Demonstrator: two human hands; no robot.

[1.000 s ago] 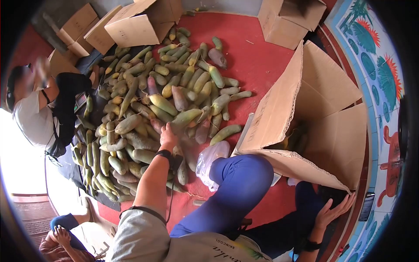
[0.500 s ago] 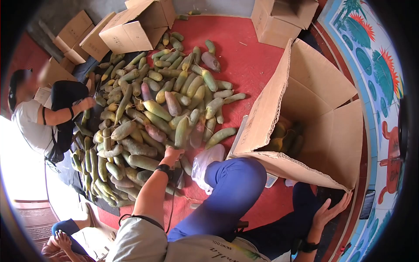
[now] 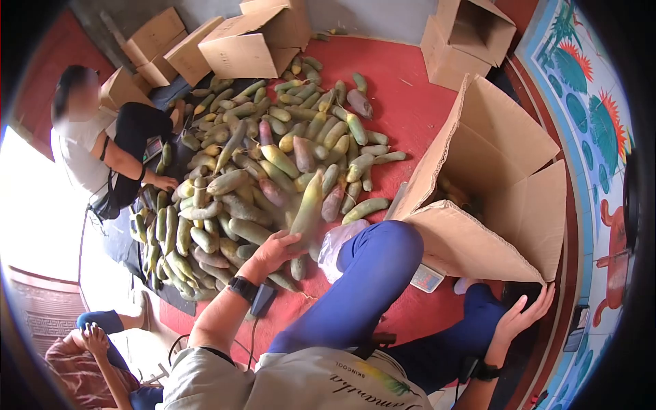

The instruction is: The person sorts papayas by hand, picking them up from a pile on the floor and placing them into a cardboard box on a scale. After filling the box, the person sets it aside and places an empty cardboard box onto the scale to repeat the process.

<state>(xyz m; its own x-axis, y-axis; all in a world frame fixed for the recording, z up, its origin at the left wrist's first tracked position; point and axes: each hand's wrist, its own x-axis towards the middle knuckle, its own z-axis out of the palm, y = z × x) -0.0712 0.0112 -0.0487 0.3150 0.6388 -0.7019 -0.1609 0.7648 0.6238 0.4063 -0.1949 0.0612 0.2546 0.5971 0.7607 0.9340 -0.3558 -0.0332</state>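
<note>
My left hand [image 3: 275,251] is closed round the lower end of a long green radish [image 3: 309,205]. The radish stands nearly upright over the near edge of a large radish pile [image 3: 232,205], and its lower part is slightly blurred. On the other side, my right hand [image 3: 523,318] has its fingers stretched out, the tips resting at the near corner of an open cardboard box [image 3: 478,239]. Shadow hides most of what lies inside that box. Between my left hand and the box, a clear plastic bag [image 3: 335,249] lies beside my knee.
A scale display [image 3: 427,278] shows under the box. Several cardboard boxes [image 3: 239,55] stand along the back wall, with more [image 3: 465,41] at back right. A co-worker [image 3: 89,143] sits left of the pile, one hand on it. Another seated person [image 3: 96,355] is at lower left.
My left hand has raised the green radish a little from the pile and tilted it. The co-worker's hand has moved onto the near side of the pile. The whole view has shifted slightly.
</note>
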